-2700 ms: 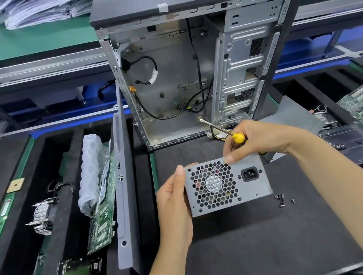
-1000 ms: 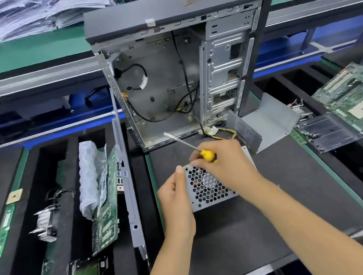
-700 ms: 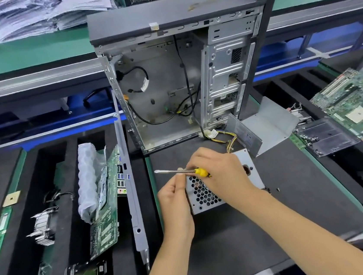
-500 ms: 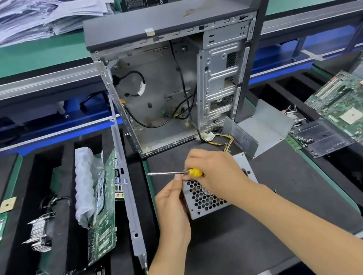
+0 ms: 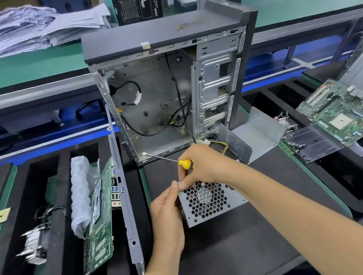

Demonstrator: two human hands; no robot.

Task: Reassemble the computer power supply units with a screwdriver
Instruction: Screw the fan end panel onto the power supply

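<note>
Grey power supply (image 5: 208,204), honeycomb fan grille, left hand (image 5: 166,211) gripping corner, right hand (image 5: 204,166) clutching screwdriver (image 5: 184,163)

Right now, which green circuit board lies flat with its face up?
The board at far right, chips upward. The board on the left stands on edge beside bubble wrap.

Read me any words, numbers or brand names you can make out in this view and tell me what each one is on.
"850": on the black box standing behind the open computer case, printed sideways; the lettering beside it is too blurred to read.
Label on the grey metal cover by the case: too small to read.
Printing on the motherboard at right: too small to read.
Stack of papers: blurred, unreadable.
Power supply: no text visible.
</note>
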